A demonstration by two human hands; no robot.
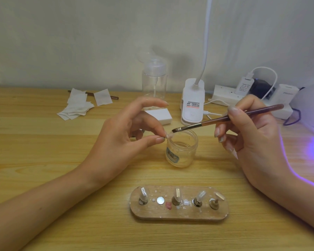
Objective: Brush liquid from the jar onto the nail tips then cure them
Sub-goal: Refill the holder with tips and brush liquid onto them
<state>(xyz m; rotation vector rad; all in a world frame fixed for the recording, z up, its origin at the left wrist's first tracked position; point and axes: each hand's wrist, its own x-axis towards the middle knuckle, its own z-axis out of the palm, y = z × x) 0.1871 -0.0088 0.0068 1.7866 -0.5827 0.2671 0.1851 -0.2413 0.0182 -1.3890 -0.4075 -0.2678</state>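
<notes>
My left hand (pixel 127 131) pinches a small clear nail tip (pixel 169 136) between thumb and forefinger, just over the left rim of an open clear jar (pixel 182 151) with a little liquid in it. My right hand (pixel 252 134) holds a brown-handled brush (pixel 225 119); its dark bristles touch the nail tip. Near the table's front lies an oval wooden stand (pixel 179 212) with several metal pegs, some carrying nail tips. A curing lamp (pixel 310 105) glows violet at the right edge.
Behind the jar stand a clear pump bottle (pixel 154 82), a white block (pixel 159 115) and a white desk lamp base (pixel 192 102). A power strip (pixel 225 95) with plugs lies at the back right. White wipes (pixel 76 105) and another brush lie at the back left.
</notes>
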